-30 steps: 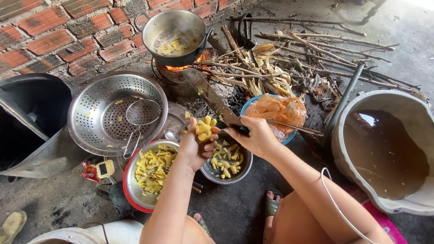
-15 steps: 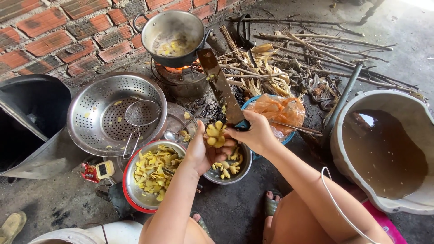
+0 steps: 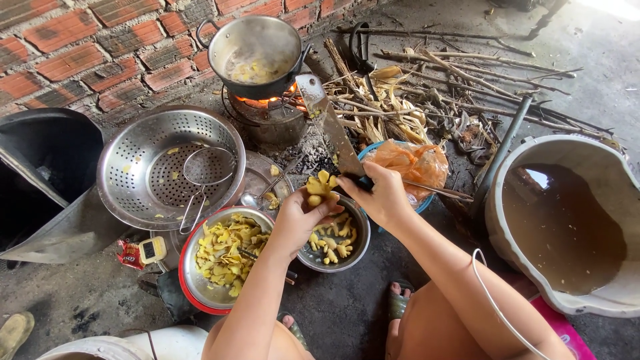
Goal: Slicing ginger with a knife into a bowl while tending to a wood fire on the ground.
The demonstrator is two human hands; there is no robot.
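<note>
**Yellow root piece held up, cleaver raised beside it**

Left hand [image 3: 300, 220] is closed around a knobby yellow root piece [image 3: 321, 187], held clear above the small steel bowl [image 3: 357, 250], probably so trimmings drop straight in. Right hand [image 3: 381, 195] is clamped on the cleaver handle; cleaver blade [image 3: 328, 123] points up and away from the body, not touching the root. The hands sit side by side, nearly touching.

Directly under both hands: the small bowl with a few yellow chunks. Left of the left hand, a larger bowl of yellow slices [image 3: 220, 253] with a red rim, close enough to take cut pieces. Further left, a perforated colander [image 3: 133, 160] with a wire skimmer [image 3: 200, 173] resting inside.

Ahead of the hands: pot [image 3: 257, 50] on a lit stove, flame visible below. Just past the right hand, orange plastic bag [image 3: 413, 163] in a blue bowl. Far right, bucket of murky water [image 3: 567, 220]. Dry sticks [image 3: 433, 87] beyond.
</note>
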